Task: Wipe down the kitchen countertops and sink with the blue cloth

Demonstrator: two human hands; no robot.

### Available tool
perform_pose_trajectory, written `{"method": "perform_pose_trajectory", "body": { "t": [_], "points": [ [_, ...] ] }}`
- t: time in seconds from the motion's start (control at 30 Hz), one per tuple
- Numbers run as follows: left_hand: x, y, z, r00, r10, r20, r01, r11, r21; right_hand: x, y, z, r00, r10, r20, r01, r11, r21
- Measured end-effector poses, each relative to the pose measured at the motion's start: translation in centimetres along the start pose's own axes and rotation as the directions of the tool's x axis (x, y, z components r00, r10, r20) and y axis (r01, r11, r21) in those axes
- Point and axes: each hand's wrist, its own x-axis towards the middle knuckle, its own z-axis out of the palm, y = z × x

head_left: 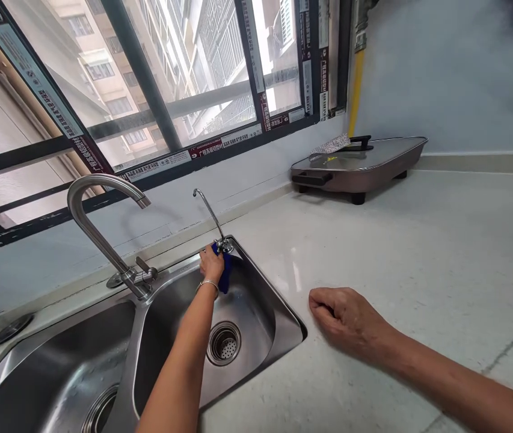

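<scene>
**Cloth (pixel 225 276) held at the foot of the small tap (pixel 211 211)**

At the centre of the frame, the cloth is gripped by the left hand (pixel 211 264) against the small tap's base, at the sink's (pixel 256 307) far corner. Its lower end is hung over the basin, above and beside the drain (pixel 224 343). The left fingers are bent in around the cloth; whether it is pinched by the fingertips or bunched in the palm cannot be told.

The step in hand is judged to be contact work around the tap's base, probably wiping. For any further stroke, a firm hold on the cloth and light pressure would be needed, with the thin spout left unstrained.

At the lower right, the right hand (pixel 344 316) is held in a loose fist by the counter (pixel 400 258), fingers pressed together; its inside is hidden.
</scene>
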Motion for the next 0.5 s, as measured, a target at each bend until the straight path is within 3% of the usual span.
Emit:
{"method": "perform_pose_trajectory", "body": {
  "t": [0.13, 0.27, 0.5],
  "points": [
    [-1.3, 1.3, 1.9, 0.981, -0.173, -0.083, 0.163, 0.980, -0.114, 0.0, 0.0, 0.0, 1.000, -0.008, -0.012, 0.008, 1.000, -0.001],
    [-2.5, 1.9, 3.4, 0.965, -0.246, -0.094, 0.229, 0.960, -0.163, 0.0, 0.1, -0.1, 1.000, -0.016, -0.016, 0.017, 0.999, 0.029],
    [-4.6, 2.2, 4.6, 0.996, -0.092, -0.002, 0.091, 0.988, -0.122, 0.2, 0.0, -0.2, 1.000, -0.007, -0.020, 0.008, 0.999, 0.049]
  ]
}}
